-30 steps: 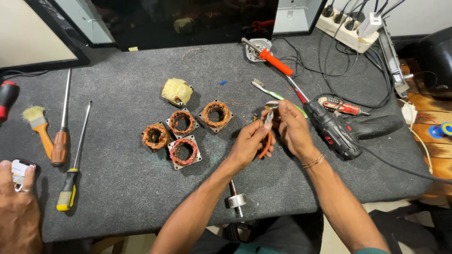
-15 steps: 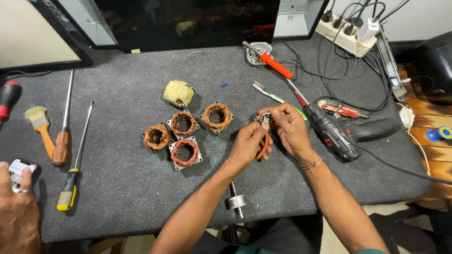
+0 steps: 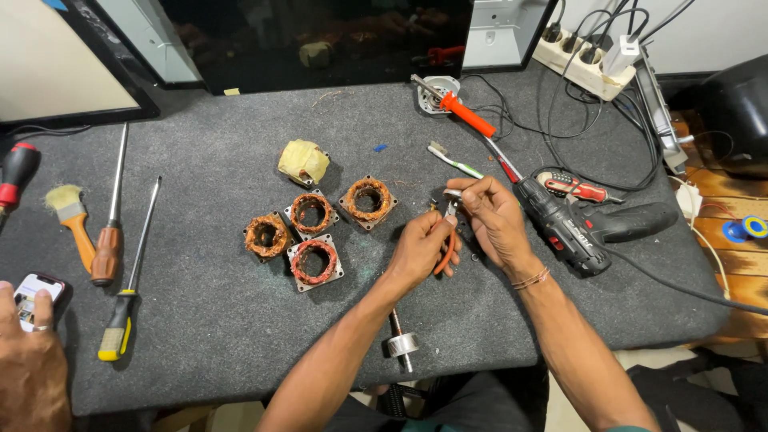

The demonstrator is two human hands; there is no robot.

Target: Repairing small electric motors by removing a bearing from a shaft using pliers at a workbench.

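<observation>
Left hand (image 3: 418, 252) is wrapped around the orange handles of small pliers (image 3: 446, 240), fingers pressed together on the grips. Pliers' nose points up toward the right hand (image 3: 498, 218), whose thumb and forefinger pinch a small piece that is too tiny to identify. Both hands hover just above the grey counter (image 3: 208, 320), right of the four copper-wound stators (image 3: 312, 228).

Risks, as judged:
- The pinched piece is small; a slip of the pliers could flick it onto the speckled counter, where it would be hard to find.
- Pliers' nose sits just beside the right fingertips; a hard squeeze or twist could nip skin.
- The cordless drill (image 3: 580, 228) lies just beside the right wrist, and a jerk outward could knock it.
- The shaft with metal collar (image 3: 400, 344) lies at the counter's near edge below the forearms; a dropped elbow could roll it off.

Another person's hand (image 3: 32, 360) rests at far left by a phone (image 3: 38, 292), well apart.
</observation>
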